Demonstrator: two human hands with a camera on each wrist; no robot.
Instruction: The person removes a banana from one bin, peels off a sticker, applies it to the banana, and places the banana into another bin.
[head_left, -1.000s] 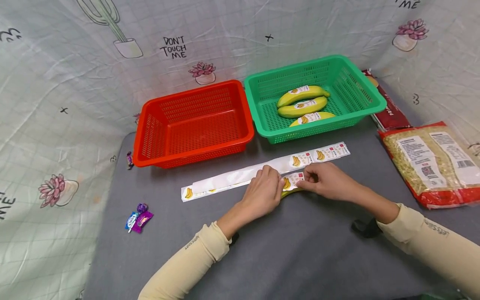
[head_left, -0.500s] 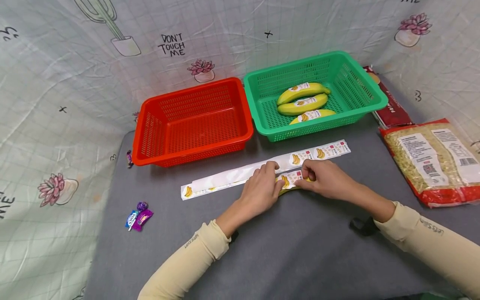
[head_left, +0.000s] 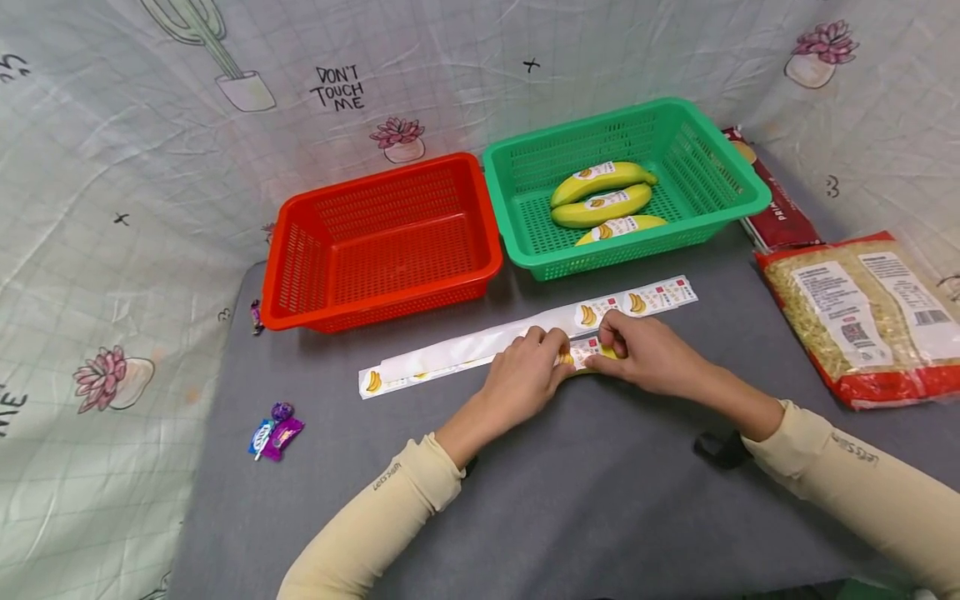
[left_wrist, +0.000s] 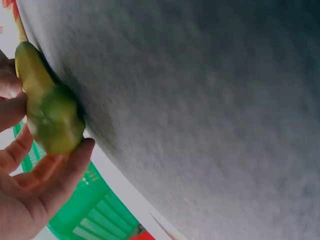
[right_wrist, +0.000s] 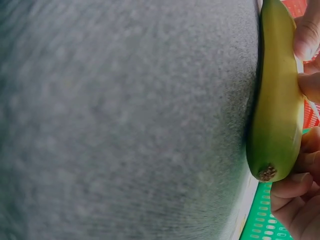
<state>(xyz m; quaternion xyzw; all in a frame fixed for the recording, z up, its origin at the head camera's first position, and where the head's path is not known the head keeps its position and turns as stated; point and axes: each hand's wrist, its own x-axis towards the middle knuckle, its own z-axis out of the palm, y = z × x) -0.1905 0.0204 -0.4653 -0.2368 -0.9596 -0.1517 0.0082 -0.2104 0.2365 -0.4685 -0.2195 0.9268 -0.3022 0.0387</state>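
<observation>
A yellow banana (right_wrist: 277,90) with greenish ends lies on the grey table in front of me. On its top sits a white label (head_left: 585,353) with a banana picture, partly covered by fingers. My left hand (head_left: 528,371) holds the banana's left end, its fingers bent over the label's left part. At the other end my right hand (head_left: 651,354) grips the banana, the thumb against the label's right part. Just behind lies a long white label strip (head_left: 480,342), part blank backing, part printed labels.
A red basket (head_left: 382,304) and a green basket (head_left: 645,237) stand at the back; the green one contains three labelled bananas (head_left: 600,207). Wrapped sweets (head_left: 281,437) lie at left. To the right are a bag of grain (head_left: 862,317) and a dark red packet (head_left: 783,221).
My left fingers have shifted right over the label and now cover more of it. The right hand has stayed at the banana's right end with only a slight shift.
</observation>
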